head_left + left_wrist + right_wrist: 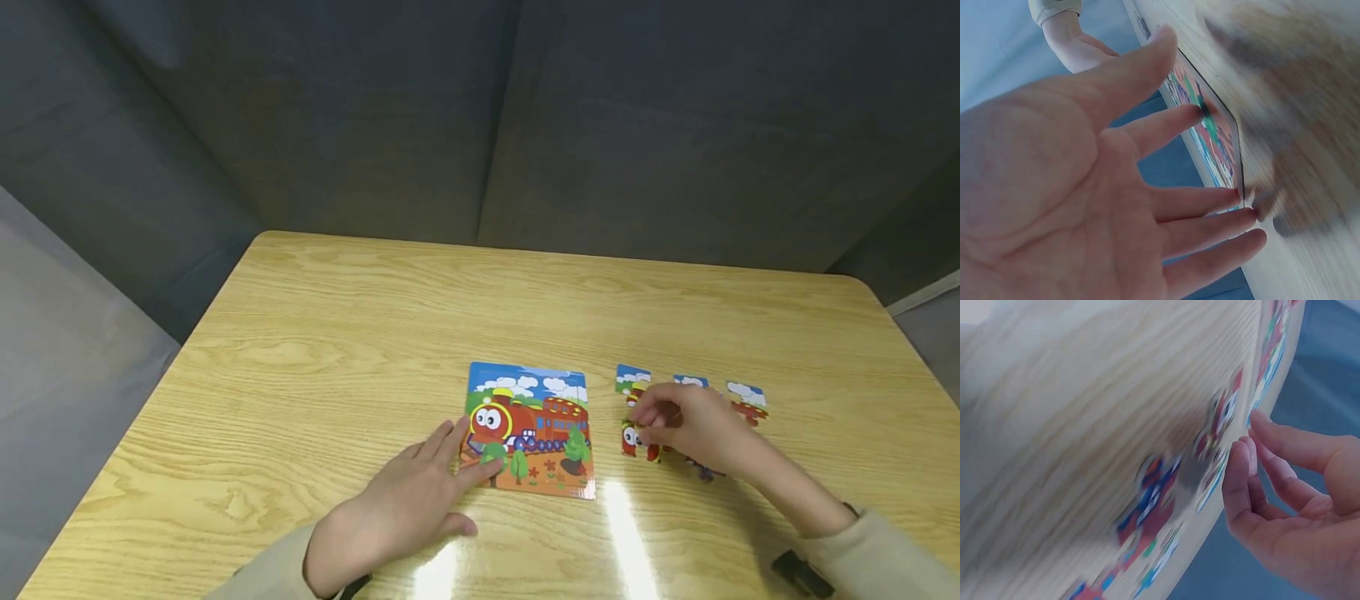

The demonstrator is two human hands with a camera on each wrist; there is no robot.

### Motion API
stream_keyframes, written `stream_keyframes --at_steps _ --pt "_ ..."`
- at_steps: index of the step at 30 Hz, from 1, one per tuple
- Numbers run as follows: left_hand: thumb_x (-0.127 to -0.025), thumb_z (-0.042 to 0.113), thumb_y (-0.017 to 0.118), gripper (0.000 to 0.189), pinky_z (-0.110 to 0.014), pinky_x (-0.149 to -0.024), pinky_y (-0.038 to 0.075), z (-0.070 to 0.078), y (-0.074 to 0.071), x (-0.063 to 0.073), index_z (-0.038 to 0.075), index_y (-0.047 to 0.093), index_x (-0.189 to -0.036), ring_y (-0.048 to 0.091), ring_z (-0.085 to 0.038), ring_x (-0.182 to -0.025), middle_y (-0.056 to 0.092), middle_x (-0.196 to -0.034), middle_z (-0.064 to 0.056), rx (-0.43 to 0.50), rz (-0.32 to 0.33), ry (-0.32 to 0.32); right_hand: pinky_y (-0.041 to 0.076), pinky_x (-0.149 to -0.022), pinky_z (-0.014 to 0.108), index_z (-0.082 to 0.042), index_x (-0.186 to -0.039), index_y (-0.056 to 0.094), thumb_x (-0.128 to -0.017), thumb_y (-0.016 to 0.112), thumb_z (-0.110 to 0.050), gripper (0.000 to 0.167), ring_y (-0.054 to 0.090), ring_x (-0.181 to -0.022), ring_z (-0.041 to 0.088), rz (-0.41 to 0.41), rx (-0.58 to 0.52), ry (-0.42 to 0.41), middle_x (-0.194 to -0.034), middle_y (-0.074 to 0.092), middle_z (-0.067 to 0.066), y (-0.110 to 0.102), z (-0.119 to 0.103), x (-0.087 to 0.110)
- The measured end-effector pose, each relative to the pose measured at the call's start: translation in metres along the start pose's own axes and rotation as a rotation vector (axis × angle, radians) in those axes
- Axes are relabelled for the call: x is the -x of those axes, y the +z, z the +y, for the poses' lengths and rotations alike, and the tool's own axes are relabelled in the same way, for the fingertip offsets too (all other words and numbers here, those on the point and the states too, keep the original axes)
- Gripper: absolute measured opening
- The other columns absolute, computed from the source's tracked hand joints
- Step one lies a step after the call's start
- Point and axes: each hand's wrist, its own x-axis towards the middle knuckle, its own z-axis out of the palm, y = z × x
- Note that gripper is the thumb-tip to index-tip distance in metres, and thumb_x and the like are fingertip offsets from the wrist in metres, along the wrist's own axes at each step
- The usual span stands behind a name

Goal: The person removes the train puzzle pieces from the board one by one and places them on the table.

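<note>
A square train picture board [551,425] lies on the table, showing a red engine with big eyes under a blue sky. My left hand [408,500] is spread at its left edge, with fingertips over the lower left corner; in the left wrist view the fingers are straight with bare gaps between them. To the right, my right hand [693,425] hovers low over loose puzzle pieces, its thumb and fingers loosely bent. Its fingertips overlap an eye piece [630,439]. The right wrist view shows nothing between thumb and fingertips. A dark wheel piece [703,472] is partly hidden below the hand.
Other pieces lie around the right hand: a sky-and-cloud piece [633,377] at the upper left, a blue-topped piece [690,381] behind it and a cloud piece [745,393] at the right. The wooden table [300,367] ends before a dark curtain [375,125].
</note>
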Motion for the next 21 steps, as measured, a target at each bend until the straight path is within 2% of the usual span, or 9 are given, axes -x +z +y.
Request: stream_keyframes --at_steps 5,9,13,17,21 --pt "-0.086 0.048 0.068 0.067 -0.050 -0.101 0.044 0.002 -0.003 0.000 0.029 0.047 -0.147 0.038 -0.039 -0.137 0.034 -0.152 -0.023 -0.006 0.065 0.039 0.051 -0.061 0.023 -0.005 -0.095 0.069 -0.080 0.078 0.000 0.017 0.056 -0.070 0.006 -0.035 -0.108 -0.035 -0.082 0.063 -0.003 0.012 -0.018 -0.003" --pt "-0.087 0.050 0.065 0.064 -0.044 -0.102 0.044 0.009 -0.003 -0.003 0.031 0.048 -0.146 0.036 -0.034 -0.139 0.036 -0.152 -0.016 -0.027 0.099 0.119 0.051 -0.061 0.023 -0.003 -0.097 0.068 -0.079 0.080 -0.001 0.022 0.057 -0.071 0.006 -0.036 -0.139 -0.096 -0.086 0.065 0.000 0.023 -0.030 -0.008" --pt "-0.088 0.055 0.062 0.064 -0.041 -0.105 0.041 0.021 0.000 -0.009 0.037 0.045 -0.147 0.032 -0.031 -0.141 0.033 -0.156 -0.010 -0.097 0.060 0.164 0.052 -0.063 0.024 -0.001 -0.100 0.067 -0.078 0.081 -0.001 0.026 0.057 -0.072 0.007 -0.038 -0.153 -0.117 -0.089 0.066 0.001 0.033 -0.040 -0.014" --pt "-0.089 0.058 0.058 0.066 -0.043 -0.107 0.039 0.029 0.004 -0.014 0.040 0.039 -0.149 0.030 -0.032 -0.143 0.028 -0.158 -0.007 -0.149 0.009 0.167 0.050 -0.061 0.023 0.000 -0.101 0.066 -0.076 0.082 -0.004 0.030 0.055 -0.071 0.007 -0.059 -0.142 -0.110 -0.089 0.065 0.001 0.041 -0.048 -0.018" --pt "-0.088 0.060 0.057 0.068 -0.043 -0.105 0.041 0.031 0.009 -0.015 0.040 0.038 -0.150 0.030 -0.031 -0.143 0.029 -0.158 -0.007 -0.178 0.001 0.165 0.048 -0.059 0.023 -0.001 -0.099 0.067 -0.075 0.084 -0.007 0.030 0.054 -0.070 0.008 -0.074 -0.115 -0.079 -0.088 0.064 -0.001 0.044 -0.054 -0.021"
